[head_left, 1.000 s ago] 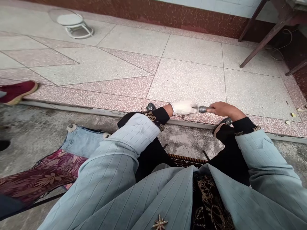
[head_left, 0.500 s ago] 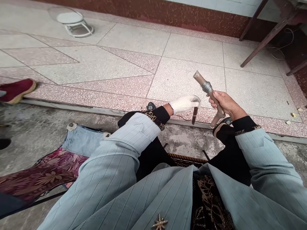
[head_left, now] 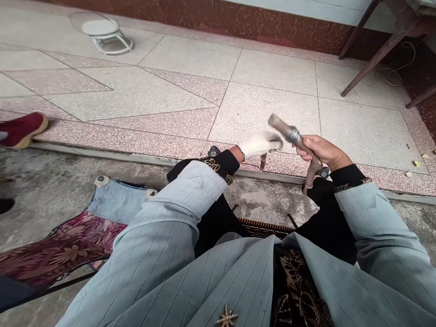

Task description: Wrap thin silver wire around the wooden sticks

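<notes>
My left hand [head_left: 261, 143], in a white knit glove, is closed around a short reddish-brown rod [head_left: 263, 161]. The rod's lower end sticks out below the fingers; the rest is hidden in the glove. My bare right hand [head_left: 319, 148] grips a crooked wooden stick [head_left: 278, 123] with its far end pointing up and left. Silvery wire [head_left: 292, 133] is wound in a tight coil round the stick, just beyond my right fingers. The stick's bent lower end hangs below my right hand, near my knee. A gap separates the two hands, above the edge of the tiled step.
A round white stool [head_left: 114, 35] stands on the tiled floor [head_left: 190, 63] at the back left. Dark table legs [head_left: 374, 61] rise at the upper right. A red shoe [head_left: 25, 129] rests at the left edge, and a folding chair with floral fabric [head_left: 71, 236] is at my left.
The far end of the wooden stick has swung down and left. My left hand has shifted slightly left, and less of the rod shows below it.
</notes>
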`<move>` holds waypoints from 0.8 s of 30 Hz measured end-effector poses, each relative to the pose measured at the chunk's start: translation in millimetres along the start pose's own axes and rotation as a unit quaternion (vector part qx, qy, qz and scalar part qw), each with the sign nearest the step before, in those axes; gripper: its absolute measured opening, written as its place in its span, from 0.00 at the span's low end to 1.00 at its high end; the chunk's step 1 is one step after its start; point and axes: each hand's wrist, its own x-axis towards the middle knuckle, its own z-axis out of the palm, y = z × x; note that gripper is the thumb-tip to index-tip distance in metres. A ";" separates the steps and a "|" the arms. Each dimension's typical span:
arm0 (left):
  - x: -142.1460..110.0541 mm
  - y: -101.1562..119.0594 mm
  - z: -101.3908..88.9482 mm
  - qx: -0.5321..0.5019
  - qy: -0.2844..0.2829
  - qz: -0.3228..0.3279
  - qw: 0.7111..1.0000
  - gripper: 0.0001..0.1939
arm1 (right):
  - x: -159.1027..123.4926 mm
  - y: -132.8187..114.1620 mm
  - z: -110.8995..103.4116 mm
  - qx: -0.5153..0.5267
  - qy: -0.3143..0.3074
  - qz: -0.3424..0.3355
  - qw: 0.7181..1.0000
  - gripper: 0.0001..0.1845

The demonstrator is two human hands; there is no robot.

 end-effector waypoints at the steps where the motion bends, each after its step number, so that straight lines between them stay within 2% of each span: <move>1: 0.4 1.4 -0.5 0.018 -0.003 0.002 1.000 0.09 | -1.9 -1.8 0.0 -0.024 -0.051 0.021 0.998 0.22; 4: 0.8 3.0 -2.4 0.064 -0.032 0.012 0.997 0.08 | -5.4 -4.8 -1.9 -0.111 -0.189 0.101 0.970 0.22; 6: 0.0 0.9 -2.0 0.079 -0.063 0.012 0.995 0.10 | -4.6 -2.0 -5.6 -0.164 -0.231 0.168 0.944 0.22; 7: -0.5 -1.0 -1.0 0.081 -0.078 0.008 0.994 0.10 | -3.1 1.0 -8.1 -0.196 -0.230 0.203 0.931 0.23; 8: -0.9 -3.2 0.6 0.078 -0.088 0.002 0.993 0.11 | -1.2 4.6 -10.8 -0.239 -0.206 0.233 0.920 0.22; 9: -1.2 -5.5 2.5 0.067 -0.093 -0.004 0.993 0.11 | 1.2 8.4 -13.4 -0.292 -0.152 0.253 0.910 0.22; 11: -1.0 -9.8 6.8 0.028 -0.089 -0.009 0.996 0.10 | 6.0 14.5 -17.3 -0.381 0.027 0.249 0.890 0.21; 12: -0.6 -11.3 8.7 0.001 -0.084 -0.009 0.996 0.10 | 7.9 16.0 -18.1 -0.384 0.118 0.223 0.888 0.20; 13: 0.1 -12.4 10.3 -0.030 -0.078 -0.007 0.996 0.09 | 9.1 16.2 -17.9 -0.350 0.186 0.187 0.899 0.20; 14: 0.8 -13.0 11.4 -0.064 -0.072 -0.005 0.995 0.09 | 9.5 15.3 -16.8 -0.286 0.220 0.145 0.921 0.21; 16: 2.0 -13.3 12.2 -0.124 -0.076 0.001 0.989 0.10 | 8.3 11.0 -12.2 -0.132 0.202 0.068 0.968 0.23; 17: 2.4 -13.2 12.1 -0.150 -0.086 0.004 0.985 0.10 | 7.1 8.5 -9.4 -0.073 0.177 0.043 0.981 0.24; 19: 2.7 -13.3 11.5 -0.183 -0.111 0.001 0.977 0.11 | 4.5 4.6 -4.5 -0.018 0.146 0.026 0.989 0.25; 24: 4.0 -16.3 9.7 -0.216 -0.118 -0.017 0.969 0.09 | 2.6 6.2 -4.8 -0.001 0.150 0.045 0.988 0.24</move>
